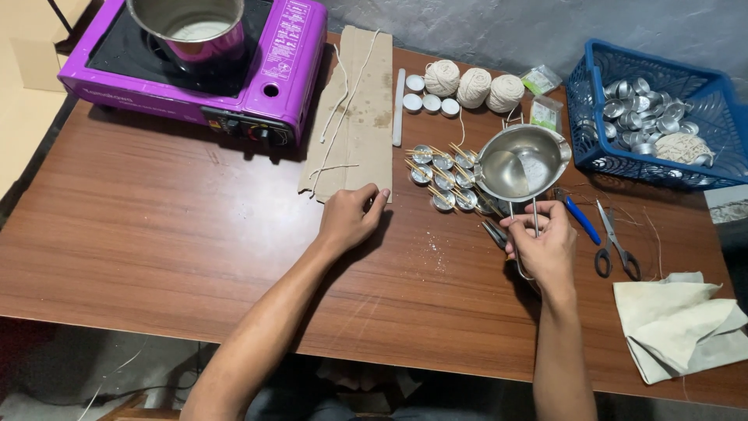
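**Cups wicked and waiting, pouring pot held over them**

At the far left a purple stove (195,66) carries a steel pot (191,31) with a pale mass inside, whether wax set or melted cannot be told from this angle. Beside it lies a cardboard strip (354,109) with lengths of string (343,101) on it. The left hand (351,218) rests on the table (156,234) at the strip's near end, fingers curled loosely and gripping nothing.

Right of the strip stands a cluster of small metal cups (444,171), each with a stick laid across its rim, so the wick-setting looks done for this batch; none shows a visible fill. A few white discs (425,97) and three twine balls (474,86) lie behind them.

The right hand (541,242) is closed on the wire handle of a small pouring pot (522,164), which sits just beside the cups, overlapping their right edge. It holds some clear liquid, so filling appears to be what remains.

Further right lie blue-handled pliers (580,218), scissors (615,245), a cloth (678,320), and a blue basket (662,117) of many empty cups waiting for their turn.
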